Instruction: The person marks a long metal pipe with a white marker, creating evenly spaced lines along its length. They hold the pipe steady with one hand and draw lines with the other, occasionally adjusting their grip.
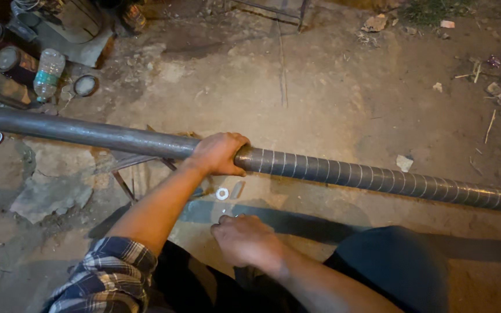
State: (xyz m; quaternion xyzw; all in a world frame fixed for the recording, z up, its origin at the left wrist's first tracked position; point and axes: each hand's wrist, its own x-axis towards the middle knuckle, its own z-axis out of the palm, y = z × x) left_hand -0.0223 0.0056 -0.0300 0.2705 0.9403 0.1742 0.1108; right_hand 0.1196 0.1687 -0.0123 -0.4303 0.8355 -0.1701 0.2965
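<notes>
Pipe [343,171], long, grey and ringed with pale chalk-like bands on its right stretch, runs from upper left to lower right just above the dirt floor [320,87]. Left hand [218,153] is wrapped over it near the middle. Right hand [244,239] sits nearer the body, fingers curled down at the ground; what they pinch, I cannot tell. Between the hands lie a small washer [222,193] and a short metal piece [236,189]. Cans [7,61] and a plastic bottle [47,72] stand far left.
</notes>
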